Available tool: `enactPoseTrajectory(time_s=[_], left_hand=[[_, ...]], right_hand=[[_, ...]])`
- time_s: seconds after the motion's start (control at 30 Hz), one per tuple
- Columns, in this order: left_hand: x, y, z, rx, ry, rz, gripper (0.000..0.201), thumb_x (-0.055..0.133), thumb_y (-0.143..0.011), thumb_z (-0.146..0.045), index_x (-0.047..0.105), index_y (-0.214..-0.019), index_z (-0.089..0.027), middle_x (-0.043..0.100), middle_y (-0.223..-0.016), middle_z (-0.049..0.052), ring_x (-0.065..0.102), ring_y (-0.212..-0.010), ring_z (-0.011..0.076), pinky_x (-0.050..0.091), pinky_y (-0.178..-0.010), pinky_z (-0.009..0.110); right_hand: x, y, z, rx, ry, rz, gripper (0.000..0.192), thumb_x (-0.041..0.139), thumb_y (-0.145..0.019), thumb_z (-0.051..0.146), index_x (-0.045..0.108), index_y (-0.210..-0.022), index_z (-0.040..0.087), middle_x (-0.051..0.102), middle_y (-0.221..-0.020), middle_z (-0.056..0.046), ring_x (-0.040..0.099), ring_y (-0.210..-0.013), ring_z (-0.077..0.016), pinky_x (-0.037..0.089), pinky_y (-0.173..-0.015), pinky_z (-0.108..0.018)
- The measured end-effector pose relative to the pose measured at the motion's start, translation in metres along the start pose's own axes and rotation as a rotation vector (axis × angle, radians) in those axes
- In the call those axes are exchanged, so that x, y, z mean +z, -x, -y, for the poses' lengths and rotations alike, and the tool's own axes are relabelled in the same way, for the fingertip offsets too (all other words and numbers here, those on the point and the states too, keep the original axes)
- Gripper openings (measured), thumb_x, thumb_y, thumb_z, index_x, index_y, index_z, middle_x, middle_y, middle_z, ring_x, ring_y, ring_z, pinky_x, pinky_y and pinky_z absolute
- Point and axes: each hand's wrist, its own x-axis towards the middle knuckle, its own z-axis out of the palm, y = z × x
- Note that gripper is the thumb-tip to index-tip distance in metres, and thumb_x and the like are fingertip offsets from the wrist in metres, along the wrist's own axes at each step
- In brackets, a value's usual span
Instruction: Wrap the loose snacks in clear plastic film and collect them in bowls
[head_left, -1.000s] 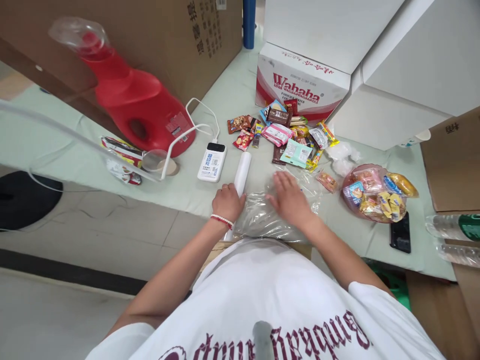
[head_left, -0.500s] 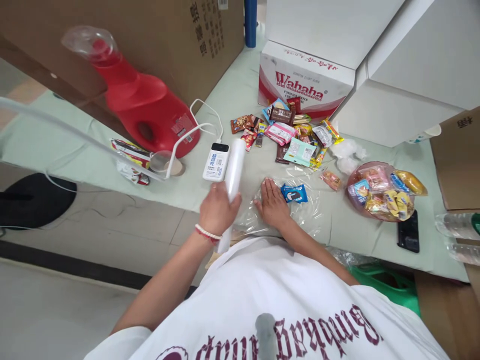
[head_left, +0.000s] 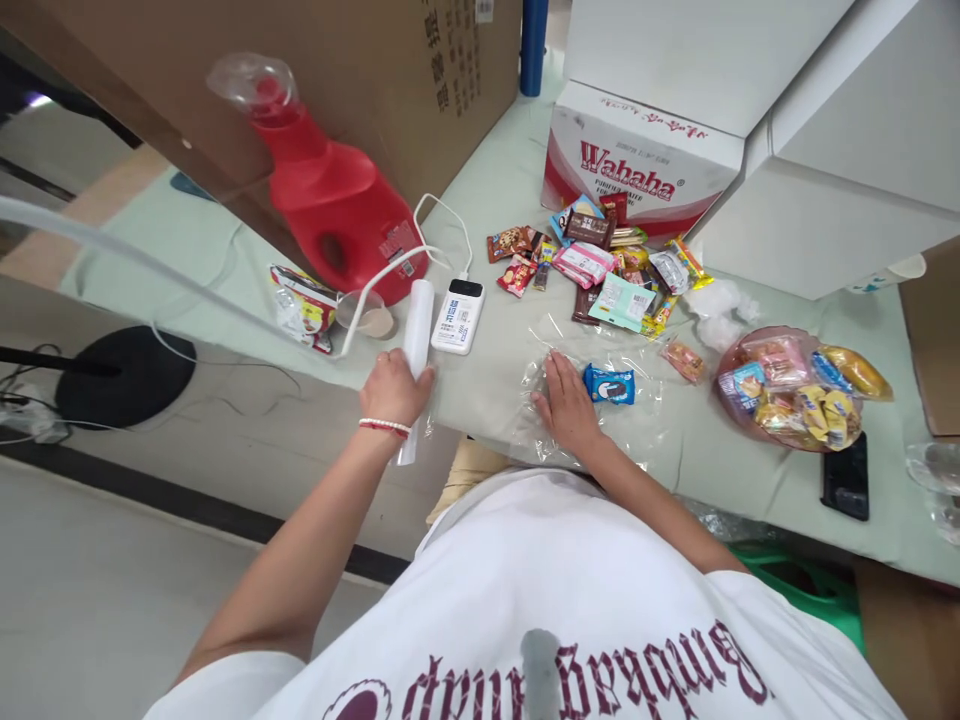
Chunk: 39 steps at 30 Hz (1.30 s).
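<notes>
My left hand [head_left: 395, 390] is wrapped round a white roll of cling film [head_left: 417, 325], held tilted over the table's front edge. A thin strip of film hangs beside the roll. Flat on the table, its fingers stretched out, my right hand [head_left: 568, 403] presses on a clear, wrinkled sheet of film [head_left: 541, 345]. On that sheet lies a small blue snack packet [head_left: 610, 384], just right of my right fingers. A white power bank [head_left: 458, 317] with a cable lies between the roll and the sheet.
Several wrapped snacks [head_left: 585, 264] lie in a pile before a Wahaha box [head_left: 634, 150]. A pink bowl of snacks [head_left: 724, 395] and a black phone [head_left: 846, 483] are at the right. A red jug [head_left: 337, 200] stands at the left, behind a white metal arm [head_left: 187, 275].
My left hand has carried the roll leftward, away from the sheet and past the power bank. My right hand stays flat on the film. The view has shifted slightly.
</notes>
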Motion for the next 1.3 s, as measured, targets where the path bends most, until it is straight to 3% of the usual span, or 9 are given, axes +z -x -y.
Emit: enactPoseTrajectory(time_s=[0.2, 0.37, 0.5, 0.57, 0.67, 0.77, 0.9, 1.2, 1.3], left_hand=[[0.010, -0.019, 0.009, -0.014, -0.002, 0.012, 0.056, 0.054, -0.093, -0.054, 0.058, -0.130, -0.013, 0.063, -0.130, 0.025, 0.065, -0.116, 0.0440, 0.055, -0.094, 0.057], [0.013, 0.001, 0.013, 0.067, 0.127, -0.254, 0.076, 0.065, -0.089, -0.048, 0.047, -0.148, -0.004, 0.054, -0.143, 0.032, 0.048, -0.134, 0.0493, 0.044, -0.108, 0.065], [0.028, 0.042, -0.003, 0.479, 0.369, -0.486, 0.033, 0.058, -0.095, -0.034, 0.069, -0.120, -0.015, 0.069, -0.117, 0.021, 0.059, -0.119, 0.0389, 0.046, -0.106, 0.059], [0.040, 0.056, -0.027, 0.811, 0.477, -0.434, 0.024, 0.055, -0.098, -0.028, 0.073, -0.112, -0.022, 0.073, -0.107, 0.013, 0.066, -0.109, 0.0298, 0.051, -0.102, 0.049], [0.058, 0.059, -0.070, 1.044, 0.466, -0.310, 0.034, 0.050, -0.102, -0.028, 0.069, -0.131, -0.023, 0.070, -0.135, 0.012, 0.061, -0.131, 0.0263, 0.047, -0.111, 0.046], [0.075, 0.048, -0.101, 0.981, 0.287, -0.145, 0.047, 0.043, -0.105, -0.033, 0.058, -0.149, -0.024, 0.054, -0.159, 0.013, 0.045, -0.151, 0.0298, 0.030, -0.124, 0.058], [0.089, 0.041, -0.106, 0.856, 0.141, -0.032, 0.054, 0.041, -0.105, -0.035, 0.048, -0.157, -0.022, 0.042, -0.167, 0.014, 0.036, -0.157, 0.0323, 0.014, -0.126, 0.070], [0.092, 0.040, -0.084, 0.835, 0.147, -0.086, 0.057, 0.041, -0.105, -0.038, 0.042, -0.161, -0.023, 0.041, -0.168, 0.016, 0.040, -0.155, 0.0332, 0.019, -0.126, 0.069], [0.089, 0.042, -0.064, 0.849, 0.198, -0.237, 0.056, 0.048, -0.104, -0.037, 0.045, -0.158, -0.023, 0.040, -0.168, 0.018, 0.038, -0.156, 0.0359, 0.019, -0.126, 0.068]], right_hand=[[-0.008, -0.011, 0.013, -0.013, -0.143, -0.112, 0.054, 0.034, -0.109, 0.044, 0.053, -0.148, 0.011, 0.047, -0.160, -0.023, 0.040, -0.153, -0.0307, 0.036, -0.125, -0.055], [-0.070, 0.000, 0.014, -0.071, -0.327, -0.304, 0.037, 0.038, -0.111, 0.038, 0.064, -0.134, 0.026, 0.068, -0.137, -0.011, 0.061, -0.132, -0.0246, 0.049, -0.114, -0.048], [-0.112, 0.019, -0.027, 0.002, -0.089, -0.341, 0.032, 0.051, -0.105, 0.038, 0.069, -0.128, 0.024, 0.069, -0.129, -0.013, 0.059, -0.126, -0.0305, 0.047, -0.111, -0.053], [-0.110, 0.022, -0.052, 0.024, 0.054, -0.172, 0.046, 0.062, -0.098, 0.043, 0.063, -0.139, 0.021, 0.064, -0.138, -0.016, 0.049, -0.138, -0.0368, 0.041, -0.115, -0.059], [-0.093, 0.018, -0.074, 0.026, 0.187, 0.098, 0.064, 0.069, -0.092, 0.039, 0.054, -0.151, 0.021, 0.061, -0.145, -0.016, 0.034, -0.150, -0.0414, 0.026, -0.121, -0.068], [-0.084, 0.010, -0.075, 0.009, 0.244, 0.163, 0.059, 0.066, -0.092, 0.029, 0.054, -0.150, 0.021, 0.066, -0.139, -0.015, 0.034, -0.152, -0.0382, 0.013, -0.125, -0.069], [-0.098, 0.007, -0.065, -0.024, 0.261, 0.125, 0.059, 0.065, -0.091, 0.029, 0.055, -0.148, 0.018, 0.069, -0.132, -0.017, 0.035, -0.151, -0.0379, 0.009, -0.126, -0.067], [-0.087, 0.000, -0.047, -0.093, 0.234, 0.266, 0.063, 0.067, -0.092, 0.029, 0.051, -0.152, 0.019, 0.060, -0.146, -0.018, 0.032, -0.153, -0.0388, 0.011, -0.125, -0.072], [-0.099, 0.023, -0.056, -0.097, 0.142, 0.155, 0.069, 0.067, -0.096, 0.042, 0.044, -0.157, 0.021, 0.047, -0.159, -0.018, 0.033, -0.153, -0.0385, 0.020, -0.125, -0.069]])
